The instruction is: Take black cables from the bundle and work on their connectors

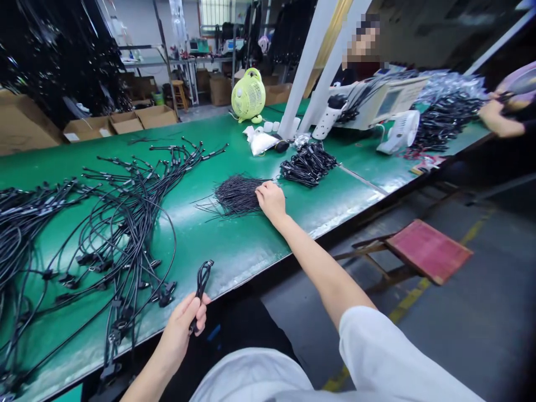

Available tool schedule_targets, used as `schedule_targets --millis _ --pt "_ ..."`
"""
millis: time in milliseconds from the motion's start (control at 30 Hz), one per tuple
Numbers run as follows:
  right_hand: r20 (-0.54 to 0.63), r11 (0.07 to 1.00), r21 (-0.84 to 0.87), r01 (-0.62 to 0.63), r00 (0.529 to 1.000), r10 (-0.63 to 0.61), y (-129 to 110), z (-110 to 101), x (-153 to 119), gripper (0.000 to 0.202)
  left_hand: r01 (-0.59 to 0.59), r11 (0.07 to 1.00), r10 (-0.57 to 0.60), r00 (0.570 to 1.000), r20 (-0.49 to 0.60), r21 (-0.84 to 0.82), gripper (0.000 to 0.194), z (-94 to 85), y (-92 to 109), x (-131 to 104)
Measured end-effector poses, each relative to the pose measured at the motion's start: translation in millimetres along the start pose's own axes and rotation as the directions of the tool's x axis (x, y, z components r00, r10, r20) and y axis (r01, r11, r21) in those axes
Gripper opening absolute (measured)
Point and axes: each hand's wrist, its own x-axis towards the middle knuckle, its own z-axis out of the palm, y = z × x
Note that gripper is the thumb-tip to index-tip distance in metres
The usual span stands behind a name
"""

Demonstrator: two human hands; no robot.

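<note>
My left hand [184, 321] is closed around a black cable [202, 279] folded into a small bundle, held in front of the table's near edge. My right hand [271, 199] reaches forward over the table, its fingers pinched at the right end of a pile of thin black twist ties [237, 195]. How many ties lie between the fingertips is hidden. Just beyond that hand sits a heap of folded black cable bundles [309, 163]. Loose black cables [140, 215] with connectors spread across the table to the left.
More cables [25, 223] lie at the far left of the green table [201, 234]. A green fan [249, 96], a white bag [263, 142] and a white fan [400, 133] stand further back. A red-topped stool [429, 250] is at the right. Other people are at the far side and right.
</note>
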Motion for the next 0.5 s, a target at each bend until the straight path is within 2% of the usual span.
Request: schedule_targets --millis 100,167,233,300,333,400,433,500 --pt "-0.091 0.998 0.037 -0.055 0.994 0.058 0 -15 -9 0.016 -0.002 0.999 0.002 1.0 0.009 -0.039 0.042 -1.5 0 -2" --pt "-0.195 0.987 0.134 -0.092 0.974 0.118 -5 -27 -21 0.011 -0.014 0.998 0.016 1.0 0.023 -0.062 0.041 -1.5 0 -5" --pt "-0.291 0.954 0.286 -0.088 0.941 0.174 -24 -38 -43 0.009 -0.03 0.996 0.034 0.998 0.043 -0.083 0.04 0.5 0 -9" --pt "-0.304 0.895 0.444 -0.048 0.931 0.201 -57 -46 -76 0.011 -0.047 0.993 0.055 0.996 0.066 -0.108 0.042 4.7 1 -13" --pt "-0.257 0.854 0.52 -0.029 0.948 0.189 -78 -49 -96 0.012 -0.057 0.991 0.067 0.995 0.074 -0.123 0.043 7.0 1 -15" --pt "-0.067 0.746 0.666 -0.025 0.993 0.093 -122 -56 -138 0.012 -0.08 0.986 0.091 0.993 0.075 -0.144 0.047 10.3 3 -16" --pt "0.041 0.69 0.723 -0.045 0.999 0.023 -141 -60 -158 0.011 -0.096 0.984 0.106 0.993 0.059 -0.148 0.046 10.7 4 -16" --pt "0.196 0.611 0.785 -0.099 0.976 -0.093 -169 -65 -187 0.01 -0.132 0.981 0.135 0.991 0.008 -0.143 0.043 8.7 6 -15"
